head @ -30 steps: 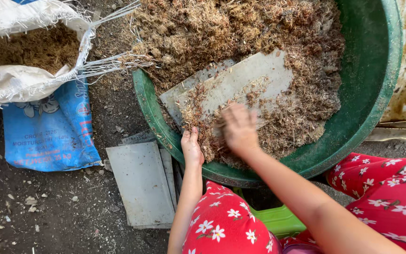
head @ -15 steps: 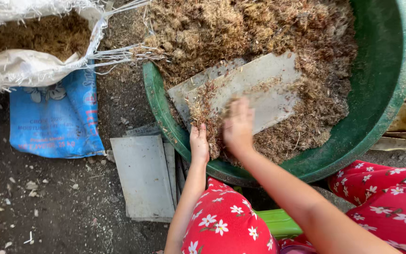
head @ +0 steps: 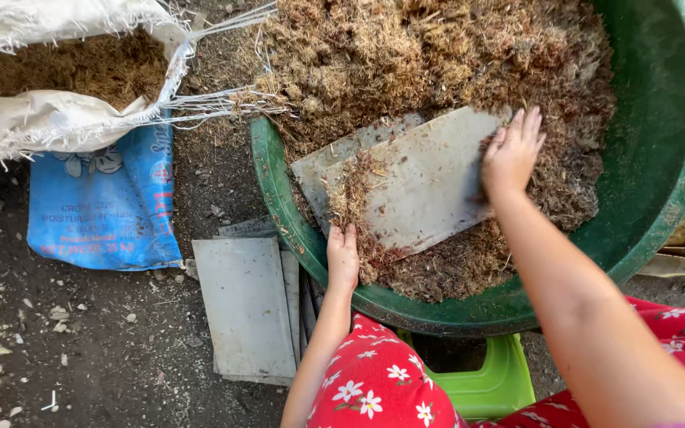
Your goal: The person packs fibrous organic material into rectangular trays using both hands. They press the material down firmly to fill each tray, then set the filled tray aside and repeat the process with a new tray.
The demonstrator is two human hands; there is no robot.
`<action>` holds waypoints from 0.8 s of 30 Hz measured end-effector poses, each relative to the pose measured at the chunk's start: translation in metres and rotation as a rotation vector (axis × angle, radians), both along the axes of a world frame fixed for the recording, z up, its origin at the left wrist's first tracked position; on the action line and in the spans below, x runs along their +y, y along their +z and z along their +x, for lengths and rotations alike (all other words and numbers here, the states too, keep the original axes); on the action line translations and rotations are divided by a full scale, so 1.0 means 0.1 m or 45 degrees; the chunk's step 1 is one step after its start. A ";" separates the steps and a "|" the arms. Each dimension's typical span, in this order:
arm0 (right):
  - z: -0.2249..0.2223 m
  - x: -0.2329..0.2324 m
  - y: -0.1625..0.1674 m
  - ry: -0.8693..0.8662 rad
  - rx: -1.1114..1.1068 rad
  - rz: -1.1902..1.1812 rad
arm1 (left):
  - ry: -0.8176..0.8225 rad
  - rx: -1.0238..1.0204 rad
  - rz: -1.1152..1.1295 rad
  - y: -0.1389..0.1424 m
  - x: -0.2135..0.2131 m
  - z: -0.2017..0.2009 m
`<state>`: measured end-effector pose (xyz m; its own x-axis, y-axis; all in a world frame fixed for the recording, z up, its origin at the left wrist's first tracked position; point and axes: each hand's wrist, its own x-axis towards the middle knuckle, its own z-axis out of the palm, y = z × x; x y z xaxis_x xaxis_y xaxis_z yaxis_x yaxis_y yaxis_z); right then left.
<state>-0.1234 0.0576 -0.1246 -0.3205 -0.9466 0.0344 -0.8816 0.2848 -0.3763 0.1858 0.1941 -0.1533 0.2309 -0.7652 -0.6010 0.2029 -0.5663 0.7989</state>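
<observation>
A big green tub (head: 667,190) holds a heap of dry brown fibre (head: 438,55). A grey flat sheet (head: 430,182) lies tilted in the tub, with fibre scattered along its left part. My left hand (head: 342,257) rests at the tub's near rim beside the sheet's lower left corner, fingers together on the fibre. My right hand (head: 510,152) lies flat with spread fingers at the sheet's right edge, pressing on fibre. It holds nothing.
A stack of grey sheets (head: 247,309) lies on the dirt ground left of the tub. A white woven sack (head: 49,119) of brown fibre lies open at top left, over a blue bag (head: 105,206). A green stool (head: 493,380) sits below the tub.
My right hand has moved from the sheet's lower left, near my left hand, across to its right edge. The camera view has shifted a little.
</observation>
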 end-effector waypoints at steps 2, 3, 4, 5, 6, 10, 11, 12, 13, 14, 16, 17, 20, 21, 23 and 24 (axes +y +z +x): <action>0.34 0.02 -0.04 -0.319 -0.720 0.185 | -0.099 -0.153 0.108 0.03 0.05 -0.02; 0.58 0.04 -0.04 -0.017 -0.429 0.110 | -0.092 -0.090 0.073 0.06 0.08 -0.02; 0.81 0.01 -0.01 0.287 -0.137 0.021 | -0.083 -0.027 0.023 0.07 0.07 -0.04; 1.04 -0.02 0.04 0.410 -0.145 -0.037 | -0.074 0.033 -0.028 0.10 0.07 -0.04; 1.29 -0.01 0.10 0.522 -0.153 -0.085 | -0.113 0.020 -0.105 0.14 0.08 -0.03; 1.97 0.10 0.46 1.078 -0.214 -0.127 | -0.311 -0.085 -0.372 0.28 0.10 0.00; 2.02 0.14 0.53 1.207 -0.274 -0.186 | -0.360 -0.129 -0.433 0.30 0.10 0.00; 2.02 0.16 0.59 1.337 -0.336 -0.246 | -0.388 -0.202 -0.472 0.32 0.11 -0.01; 1.96 0.17 0.63 1.467 -0.405 -0.304 | -0.417 -0.278 -0.504 0.33 0.12 -0.01; 1.83 0.13 0.64 1.424 -0.426 -0.054 | -0.444 -0.355 -0.522 0.33 0.14 -0.01; 1.48 -0.02 0.61 1.132 -0.261 0.499 | -0.354 -0.108 -0.337 0.31 0.18 -0.02; 1.25 -0.14 0.59 0.965 -0.165 0.426 | -0.304 0.013 -0.271 0.28 0.17 -0.02; 0.95 -0.35 0.52 0.615 -0.129 -0.018 | -0.448 -0.278 -0.246 0.25 0.18 -0.01; 1.01 -0.34 0.52 0.527 -0.146 0.006 | -0.455 -0.280 -0.160 0.25 0.20 -0.01; 1.28 -0.28 0.55 0.493 -0.179 0.070 | -0.478 -0.278 -0.014 0.25 0.19 -0.02; 1.52 -0.18 0.59 0.552 -0.205 0.122 | -0.437 -0.201 -0.150 0.26 0.19 -0.02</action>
